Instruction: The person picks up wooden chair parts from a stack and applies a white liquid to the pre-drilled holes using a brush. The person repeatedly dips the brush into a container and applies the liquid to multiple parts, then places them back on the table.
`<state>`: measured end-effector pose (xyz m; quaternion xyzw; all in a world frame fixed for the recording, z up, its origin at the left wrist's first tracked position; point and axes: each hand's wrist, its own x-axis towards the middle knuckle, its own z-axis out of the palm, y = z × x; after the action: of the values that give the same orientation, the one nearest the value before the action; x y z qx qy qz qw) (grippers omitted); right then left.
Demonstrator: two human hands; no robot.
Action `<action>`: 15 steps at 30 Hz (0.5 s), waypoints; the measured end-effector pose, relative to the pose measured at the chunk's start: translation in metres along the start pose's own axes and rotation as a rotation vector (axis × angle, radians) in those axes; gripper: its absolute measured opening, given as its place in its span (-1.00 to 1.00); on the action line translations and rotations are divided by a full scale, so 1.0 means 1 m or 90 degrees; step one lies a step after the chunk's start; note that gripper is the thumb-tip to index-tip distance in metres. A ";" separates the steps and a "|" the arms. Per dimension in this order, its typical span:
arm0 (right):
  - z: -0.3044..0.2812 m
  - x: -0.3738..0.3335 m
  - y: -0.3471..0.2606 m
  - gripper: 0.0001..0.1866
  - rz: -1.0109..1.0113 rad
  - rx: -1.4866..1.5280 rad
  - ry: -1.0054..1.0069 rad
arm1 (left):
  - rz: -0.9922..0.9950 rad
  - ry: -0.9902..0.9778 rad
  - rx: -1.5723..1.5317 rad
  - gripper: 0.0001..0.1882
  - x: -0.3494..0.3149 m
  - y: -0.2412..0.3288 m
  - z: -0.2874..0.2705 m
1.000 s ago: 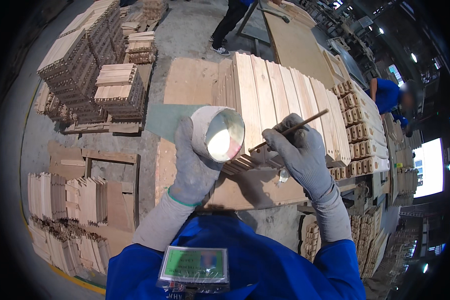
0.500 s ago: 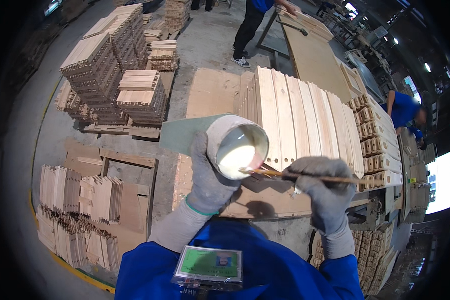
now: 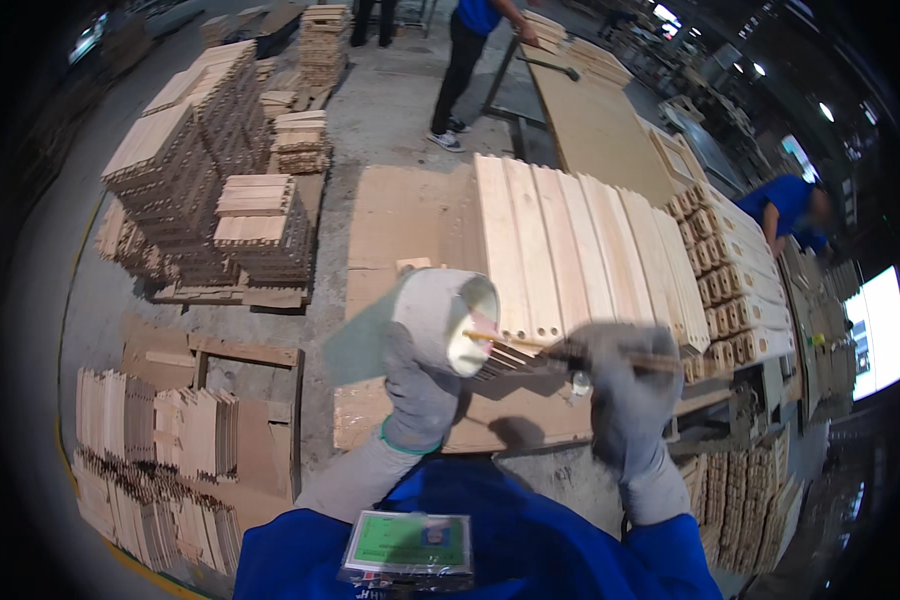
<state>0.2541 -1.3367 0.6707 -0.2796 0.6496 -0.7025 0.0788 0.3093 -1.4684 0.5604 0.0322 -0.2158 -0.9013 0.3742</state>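
A pale cup (image 3: 432, 308) with white liquid (image 3: 462, 352) inside is tilted toward the right, with my gloved left hand (image 3: 416, 392) wrapped round it. A thin wooden stick (image 3: 498, 340) is pinched in my gloved right hand (image 3: 632, 400), which is smeared by motion. The stick's left end is at the mouth of the cup; whether it touches the liquid I cannot tell. Just beyond both hands, a row of light wooden boards (image 3: 570, 250) stands side by side, with holes along their near ends.
Drilled wooden pieces (image 3: 740, 285) are piled right of the boards. Cardboard (image 3: 400, 215) lies beneath and left of them. Tall board stacks (image 3: 175, 150) stand on a pallet at far left, more boards (image 3: 160, 425) at near left. Co-workers (image 3: 785, 208) stand at the right and the far side.
The cup and my left hand have shifted left and down, and the cup's mouth has turned further to the right. My right hand has moved slightly left with the stick. The whole view has shifted.
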 end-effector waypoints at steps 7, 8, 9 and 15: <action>-0.048 0.061 -0.009 -0.65 0.163 -0.313 -0.006 | -0.173 0.046 -0.084 -0.44 0.015 0.016 -0.005; -0.049 0.062 -0.005 -0.64 0.166 -0.320 -0.019 | -0.192 0.023 -0.096 -0.44 0.015 0.016 -0.006; -0.050 0.062 -0.001 -0.62 0.171 -0.329 -0.028 | -0.219 0.050 -0.151 -0.43 0.017 0.014 -0.004; -0.050 0.061 0.026 -0.67 0.086 -0.367 -0.102 | -0.240 0.032 -0.127 -0.43 0.016 0.013 -0.001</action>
<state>0.1720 -1.3262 0.6634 -0.3012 0.8311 -0.4579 0.0936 0.3063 -1.4878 0.5664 0.0574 -0.1058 -0.9712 0.2055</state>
